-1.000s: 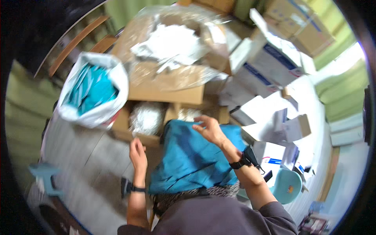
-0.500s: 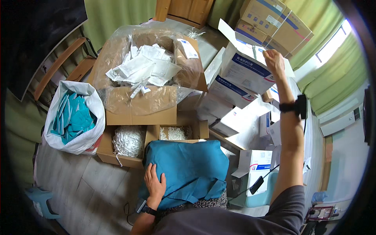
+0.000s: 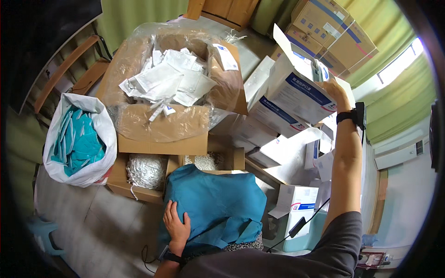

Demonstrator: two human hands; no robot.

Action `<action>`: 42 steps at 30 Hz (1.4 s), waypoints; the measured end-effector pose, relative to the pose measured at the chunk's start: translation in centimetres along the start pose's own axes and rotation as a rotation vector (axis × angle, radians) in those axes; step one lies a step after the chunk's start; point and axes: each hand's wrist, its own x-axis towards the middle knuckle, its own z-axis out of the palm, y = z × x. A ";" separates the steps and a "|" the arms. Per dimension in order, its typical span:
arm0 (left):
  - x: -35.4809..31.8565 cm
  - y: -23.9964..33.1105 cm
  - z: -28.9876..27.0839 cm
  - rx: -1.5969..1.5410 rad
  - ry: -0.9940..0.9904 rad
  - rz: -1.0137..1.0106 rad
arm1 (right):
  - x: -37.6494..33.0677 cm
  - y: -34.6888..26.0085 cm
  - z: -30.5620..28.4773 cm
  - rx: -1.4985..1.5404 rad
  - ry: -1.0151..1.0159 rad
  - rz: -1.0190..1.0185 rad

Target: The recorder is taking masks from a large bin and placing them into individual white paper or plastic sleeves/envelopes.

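Observation:
My left hand point(image 3: 177, 228) lies with fingers stretched out on a teal cloth point(image 3: 218, 197) draped over my lap. It presses flat near the cloth's left edge and holds nothing. Out to the right, my right hand point(image 3: 335, 91) reaches into the open top of a white and blue carton point(image 3: 299, 95). Its fingers are mostly hidden at the carton's inner side, next to flat packets point(image 3: 323, 70) standing up there, so I cannot see whether they grip one. That carton rests on a second white and blue carton point(image 3: 278, 116).
A large plastic-lined cardboard box point(image 3: 162, 143) holds white packets point(image 3: 178, 76). Left of it stands a white sack point(image 3: 53, 160) of teal pieces. Small boxes hold white cord point(image 3: 146, 171) and white bits point(image 3: 206, 161). Brown cartons point(image 3: 320, 23) are stacked at the back right.
My right hand has gone lower, from above the carton's top into its opening. My left hand stays on the cloth. The whole view has shifted slightly.

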 end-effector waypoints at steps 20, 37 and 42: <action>-0.3 -0.5 -0.2 -0.002 0.024 -0.001 | -0.7 -1.9 -0.9 0.139 0.161 0.279; 3.4 13.3 -5.6 -1.242 -0.398 0.135 | -28.3 -22.3 -1.1 0.289 -0.298 -0.394; 1.5 13.3 -2.5 -0.940 -0.335 -0.007 | -38.8 -28.5 9.6 0.528 -0.417 -0.516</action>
